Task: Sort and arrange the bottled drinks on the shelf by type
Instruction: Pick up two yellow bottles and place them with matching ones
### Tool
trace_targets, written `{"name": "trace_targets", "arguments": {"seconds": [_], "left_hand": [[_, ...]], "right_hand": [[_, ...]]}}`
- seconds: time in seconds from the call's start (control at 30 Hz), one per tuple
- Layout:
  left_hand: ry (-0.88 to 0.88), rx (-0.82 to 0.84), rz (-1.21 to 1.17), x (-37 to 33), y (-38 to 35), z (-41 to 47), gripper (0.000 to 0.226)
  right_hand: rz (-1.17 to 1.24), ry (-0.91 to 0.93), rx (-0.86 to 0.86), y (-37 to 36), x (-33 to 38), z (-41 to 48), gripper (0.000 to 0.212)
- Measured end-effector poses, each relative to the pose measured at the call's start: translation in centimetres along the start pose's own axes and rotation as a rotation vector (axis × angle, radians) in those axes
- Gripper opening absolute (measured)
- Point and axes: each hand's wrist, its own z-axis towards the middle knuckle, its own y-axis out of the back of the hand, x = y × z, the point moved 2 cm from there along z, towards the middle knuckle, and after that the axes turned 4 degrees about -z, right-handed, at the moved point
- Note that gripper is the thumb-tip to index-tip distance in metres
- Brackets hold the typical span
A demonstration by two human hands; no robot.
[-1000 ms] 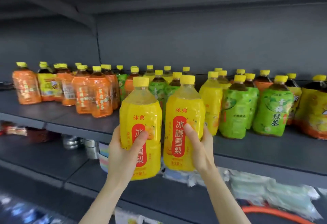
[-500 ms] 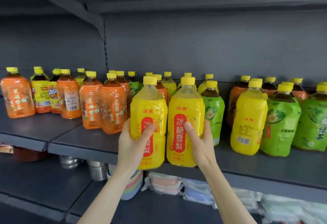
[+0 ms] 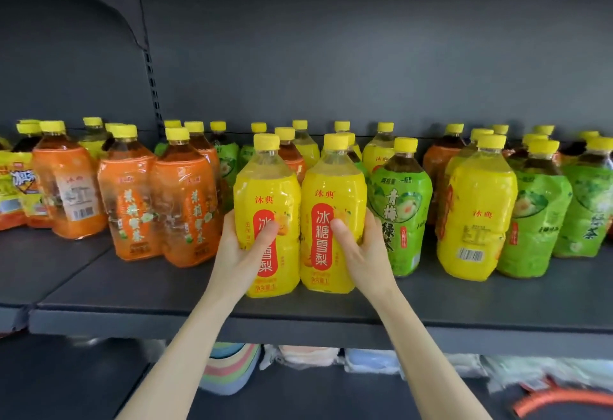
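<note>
Two yellow bottles matter here, and both sit just left of the green tea bottle, the landmark for what follows. The left hand wraps the left pear bottle with its thumb across the red label. The right hand wraps the right pear bottle the same way, its back close against the green tea bottle. Both grips are clenched on their bottles, and the fingers behind are hidden.

The pair stands upright and touching at the front of the shelf — whether the bases bear on it yet I cannot tell. The step looks like seating the pair. Set both flat first, then push them straight back together, labels forward. The slot is tight: orange-label tea bottles crowd the far left side, so squeeze the pair inward rather than nudging neighbours. A matching yellow bottle stands right of the green tea bottle — likely the next one to join them.
</note>
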Motion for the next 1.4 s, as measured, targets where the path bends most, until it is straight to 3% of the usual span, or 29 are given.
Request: {"name": "trace_targets", "arguments": {"seconds": [0.3,0.4,0.47,0.77,0.9,1.13,1.3,1.4], "left_hand": [[0.014,0.076,0.192,2.1,0.9,2.9,0.082],[-0.073,0.053,0.253,2.4,0.9,3.3,0.103],[-0.103,0.039,0.285,2.5,1.0,3.1,0.104],[-0.12,0.095,0.26,2.2,0.7,0.7,0.08],[-0.116,0.152,0.351,2.1,1.3,-0.4,0.077],[-0.225,0.036,0.704,1.7,2.6,-2.5,0.055],[-0.395,-0.013,0.755,-2.1,4.4,-3.3,0.018],[-0.455,-0.038,0.829,-4.5,6.7,-3.5,0.016]], "right_hand": [[-0.093,-0.03,-0.144,-0.7,1.8,-0.8,0.062],[-0.17,-0.044,-0.174,-0.9,2.2,-1.0,0.071],[-0.229,-0.047,-0.207,-1.1,2.5,-1.2,0.08],[-0.48,-0.056,-0.134,-0.6,3.1,-2.6,0.096],[-0.649,-0.06,-0.106,-0.1,3.2,-3.5,0.08],[-0.795,-0.018,-0.081,1.6,4.4,-5.3,0.052],[-0.761,0.139,-0.109,1.3,7.7,-5.6,0.029],[-0.712,0.233,-0.117,-0.6,9.8,-5.3,0.023]]}}
